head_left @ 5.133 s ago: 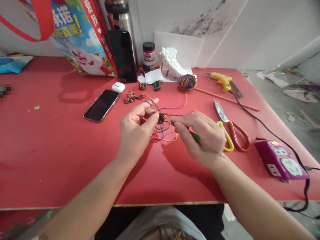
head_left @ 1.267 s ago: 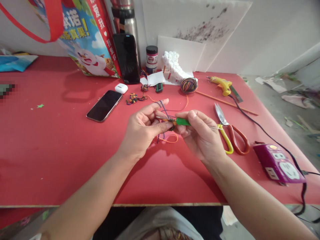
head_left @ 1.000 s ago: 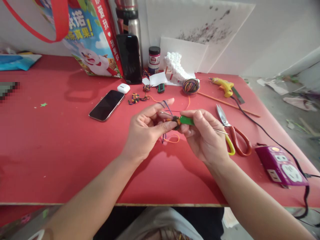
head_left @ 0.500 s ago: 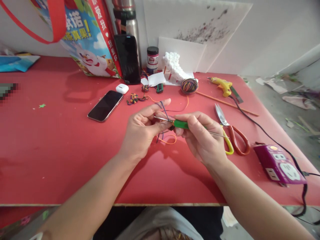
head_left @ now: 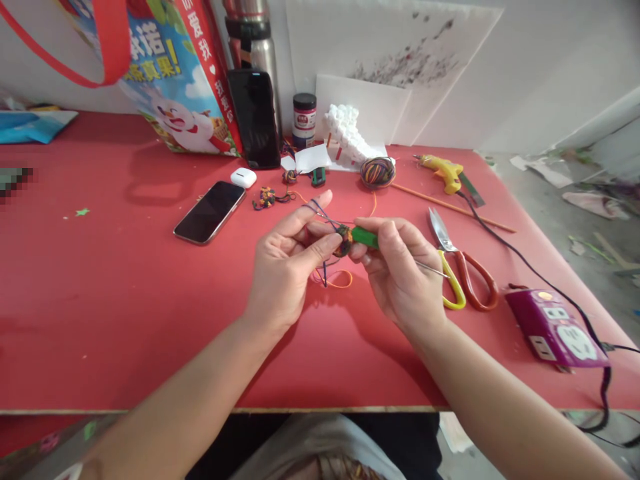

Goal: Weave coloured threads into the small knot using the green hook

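Between thumb and fingers, my left hand (head_left: 293,263) pinches a small crocheted piece (head_left: 343,240) in dark, orange and green yarn. Dark yarn (head_left: 320,212) runs over its raised index finger. My right hand (head_left: 405,267) is closed around the green handle of a crochet hook (head_left: 366,237); a thin metal shaft sticks out behind toward the scissors. The hook's front tip is hidden at the crocheted piece. Below the fingers hangs a loop of orange yarn (head_left: 343,279). A multicoloured yarn ball (head_left: 378,173) lies farther back, with a strand leading toward my hands.
Scissors (head_left: 457,267), a purple power socket (head_left: 555,327) with a cable and a yellow glue gun (head_left: 443,170) lie at the right. A phone (head_left: 210,212) and white earbud case (head_left: 243,177) lie left. Behind stand a black phone (head_left: 255,120), a jar (head_left: 305,120) and a gift bag (head_left: 185,100).
The crocheted piece has turned so more of its patterned side shows. The hook's metal tip, visible before across my left fingers, is now hidden. The yarn over my left index finger slants more.
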The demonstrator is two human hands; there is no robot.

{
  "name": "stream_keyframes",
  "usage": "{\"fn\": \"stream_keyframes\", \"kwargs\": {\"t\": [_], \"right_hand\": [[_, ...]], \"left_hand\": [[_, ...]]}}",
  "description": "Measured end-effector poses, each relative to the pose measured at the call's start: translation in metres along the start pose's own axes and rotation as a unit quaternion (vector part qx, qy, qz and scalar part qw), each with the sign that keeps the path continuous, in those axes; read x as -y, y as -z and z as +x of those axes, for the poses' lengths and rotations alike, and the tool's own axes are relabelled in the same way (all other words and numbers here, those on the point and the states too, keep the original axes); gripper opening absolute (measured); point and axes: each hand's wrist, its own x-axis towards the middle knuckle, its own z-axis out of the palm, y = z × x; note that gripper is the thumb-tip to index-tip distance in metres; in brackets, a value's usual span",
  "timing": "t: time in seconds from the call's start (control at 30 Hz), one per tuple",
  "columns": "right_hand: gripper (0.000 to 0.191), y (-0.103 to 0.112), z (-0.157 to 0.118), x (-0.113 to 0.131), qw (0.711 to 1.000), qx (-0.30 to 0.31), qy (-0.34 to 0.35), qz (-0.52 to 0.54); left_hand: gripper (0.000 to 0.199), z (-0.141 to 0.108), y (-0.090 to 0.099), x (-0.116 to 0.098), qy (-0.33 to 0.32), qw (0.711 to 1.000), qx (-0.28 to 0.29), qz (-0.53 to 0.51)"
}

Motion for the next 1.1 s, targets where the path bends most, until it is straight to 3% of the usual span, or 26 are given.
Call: {"fn": "stream_keyframes", "kwargs": {"t": [0.13, 0.23, 0.4, 0.53, 0.63, 0.8, 1.1], "right_hand": [[0.022, 0.002, -0.003, -0.002, 0.999, 0.009, 0.019, -0.049], [0.024, 0.000, -0.008, -0.004, 0.987, -0.001, 0.074, -0.140], [0.020, -0.003, -0.012, -0.009, 0.935, 0.021, 0.202, -0.291], [0.022, 0.000, -0.009, -0.014, 0.907, 0.045, 0.249, -0.338], [0.022, 0.005, -0.006, -0.016, 0.923, 0.061, 0.237, -0.297], [0.021, 0.004, -0.007, -0.014, 0.973, 0.052, 0.146, -0.170], [0.029, 0.000, -0.009, -0.009, 0.976, 0.020, 0.116, -0.182]], "left_hand": [[0.034, 0.002, 0.000, 0.000, -0.003, 1.000, 0.001, 0.000], [0.038, 0.001, 0.000, 0.003, 0.014, 1.000, -0.009, -0.009], [0.040, -0.001, -0.008, 0.010, 0.035, 0.997, -0.061, -0.030], [0.035, 0.002, -0.009, 0.010, 0.072, 0.993, -0.081, -0.056], [0.031, 0.006, -0.003, 0.006, 0.098, 0.991, -0.069, -0.060], [0.039, 0.007, 0.004, -0.002, 0.097, 0.993, -0.052, -0.052], [0.032, 0.006, 0.003, -0.008, 0.113, 0.990, -0.061, -0.064]]}}
